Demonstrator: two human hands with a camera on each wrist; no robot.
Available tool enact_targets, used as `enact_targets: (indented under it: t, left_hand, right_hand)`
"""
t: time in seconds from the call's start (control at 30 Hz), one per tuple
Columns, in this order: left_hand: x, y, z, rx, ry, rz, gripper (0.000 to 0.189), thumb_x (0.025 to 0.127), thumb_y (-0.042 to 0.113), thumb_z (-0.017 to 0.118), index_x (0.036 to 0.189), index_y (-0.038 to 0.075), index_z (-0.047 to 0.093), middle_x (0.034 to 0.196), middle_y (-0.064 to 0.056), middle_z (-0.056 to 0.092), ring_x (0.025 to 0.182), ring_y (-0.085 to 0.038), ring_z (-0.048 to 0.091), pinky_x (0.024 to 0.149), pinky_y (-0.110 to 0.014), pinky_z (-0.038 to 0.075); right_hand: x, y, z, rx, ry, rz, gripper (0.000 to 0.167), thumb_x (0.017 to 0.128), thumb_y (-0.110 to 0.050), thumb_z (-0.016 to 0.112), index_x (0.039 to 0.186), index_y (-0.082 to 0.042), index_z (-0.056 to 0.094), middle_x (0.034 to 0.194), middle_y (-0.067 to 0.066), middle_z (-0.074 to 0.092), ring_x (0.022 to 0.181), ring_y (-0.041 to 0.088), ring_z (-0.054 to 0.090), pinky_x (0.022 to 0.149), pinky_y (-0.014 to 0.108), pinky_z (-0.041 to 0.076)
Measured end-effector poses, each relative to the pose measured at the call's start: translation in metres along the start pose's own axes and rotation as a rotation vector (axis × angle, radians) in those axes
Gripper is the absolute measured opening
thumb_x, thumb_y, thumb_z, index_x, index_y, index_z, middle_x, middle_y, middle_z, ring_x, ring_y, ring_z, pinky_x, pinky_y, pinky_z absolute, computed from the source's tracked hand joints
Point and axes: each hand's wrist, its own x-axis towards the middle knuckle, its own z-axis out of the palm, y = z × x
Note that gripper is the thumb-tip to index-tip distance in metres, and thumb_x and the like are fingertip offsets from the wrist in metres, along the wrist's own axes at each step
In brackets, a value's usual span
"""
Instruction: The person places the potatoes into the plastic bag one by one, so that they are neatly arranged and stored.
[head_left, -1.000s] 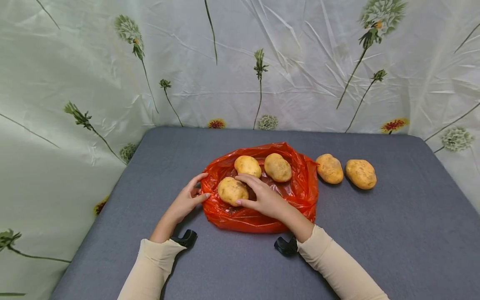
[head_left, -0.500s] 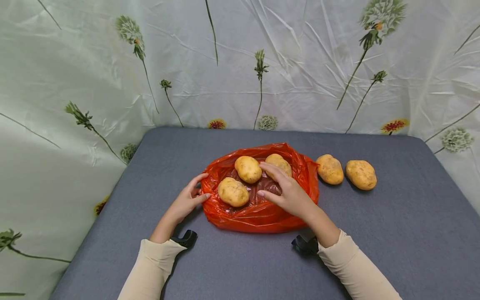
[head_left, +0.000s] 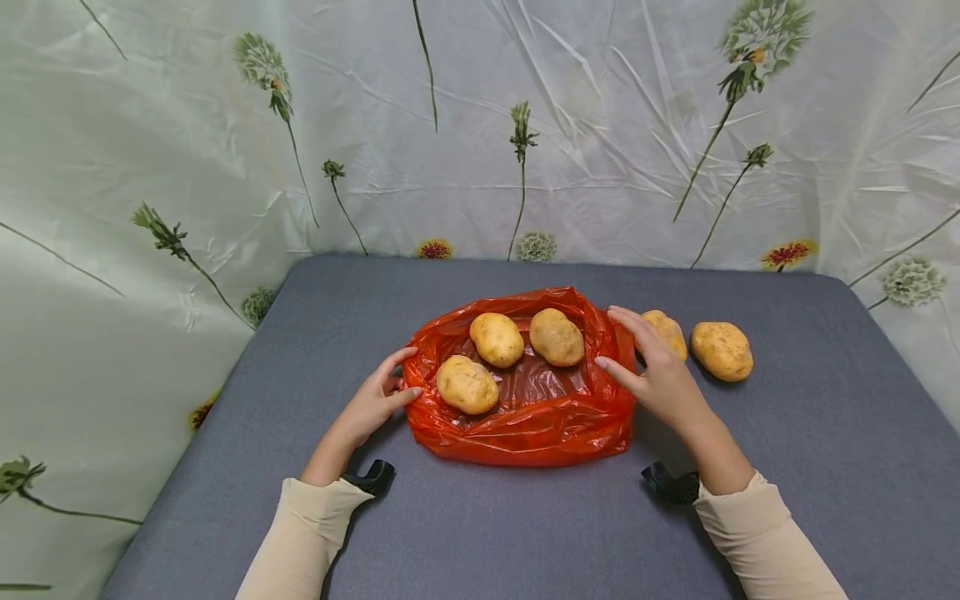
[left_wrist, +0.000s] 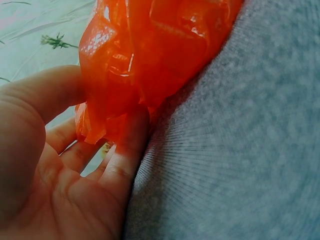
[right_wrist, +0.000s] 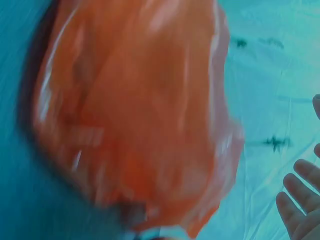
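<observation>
I seem to be looking into a small curtained-off booth: shiny pale fabric (head_left: 450, 179) printed with flowers hangs behind and along both sides of a grey, cloth-textured desk (head_left: 495, 533). Whether it stands in a home or studio, I cannot tell.

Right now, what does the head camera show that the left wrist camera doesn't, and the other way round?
Only the head view shows three potatoes inside the red bag, two more potatoes on the tabletop to its right, the right hand partly covering one of those two, and both sleeves.

Only the left wrist view shows the palm side of the left hand.

Both show that hand at the bag's side, the gray tabletop and the flowered sheet.
</observation>
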Motion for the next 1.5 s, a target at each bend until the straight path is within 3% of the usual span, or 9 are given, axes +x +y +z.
enact_targets:
  t: [0.23,0.87,1.13,1.27,1.4,1.5]
  left_hand:
    - [0.0,-0.001,0.0,0.005,0.001,-0.006,0.058,0.086,-0.001,0.056,0.137,0.003,0.029,0.079,-0.011,0.049,0.058,-0.015,0.043,0.045,-0.022,0.031]
    - [0.002,-0.001,0.0,-0.031,-0.008,0.005,0.059,0.086,-0.002,0.056,0.137,0.003,0.028,0.08,-0.011,0.047,0.062,-0.012,0.044,0.049,-0.024,0.032]
    - [0.003,-0.002,0.0,-0.04,-0.01,0.011,0.058,0.086,-0.002,0.056,0.137,0.002,0.028,0.08,-0.011,0.047,0.064,-0.012,0.045,0.051,-0.024,0.034]
    - [0.001,-0.002,0.0,-0.026,-0.004,0.01,0.058,0.085,-0.003,0.056,0.136,0.001,0.028,0.08,-0.011,0.048,0.063,-0.013,0.045,0.05,-0.024,0.033]
    - [0.001,-0.002,0.0,-0.034,-0.006,0.009,0.058,0.086,-0.004,0.056,0.137,0.001,0.028,0.08,-0.013,0.048,0.064,-0.013,0.046,0.052,-0.024,0.036]
    - [0.001,-0.002,0.001,-0.052,-0.013,0.01,0.058,0.086,-0.005,0.055,0.137,0.001,0.027,0.084,-0.016,0.049,0.068,-0.013,0.049,0.056,-0.026,0.039]
  right_hand:
    - [-0.015,0.024,-0.02,-0.075,0.056,0.104,0.062,0.075,-0.012,0.073,0.129,-0.003,0.044,0.126,0.019,0.045,0.116,0.035,0.04,0.095,0.045,0.03]
    - [-0.05,0.074,-0.064,-0.202,0.258,0.364,0.055,0.077,-0.007,0.07,0.125,0.003,0.046,0.118,0.027,0.047,0.106,0.044,0.043,0.089,0.052,0.03]
    - [-0.06,0.086,-0.065,-0.17,0.246,0.471,0.054,0.08,-0.007,0.067,0.126,0.006,0.043,0.12,0.028,0.046,0.105,0.045,0.043,0.093,0.047,0.03]
    - [-0.065,0.092,-0.063,-0.128,0.205,0.537,0.054,0.084,-0.01,0.064,0.129,0.006,0.039,0.122,0.028,0.044,0.108,0.045,0.043,0.096,0.028,0.031]
    - [-0.069,0.095,-0.063,-0.061,0.143,0.605,0.059,0.087,-0.017,0.06,0.134,0.004,0.032,0.128,0.029,0.038,0.113,0.045,0.038,0.087,0.011,0.027]
    - [-0.071,0.096,-0.065,-0.061,0.072,0.641,0.064,0.087,-0.023,0.059,0.138,0.0,0.028,0.127,0.031,0.038,0.109,0.043,0.04,0.082,0.021,0.032]
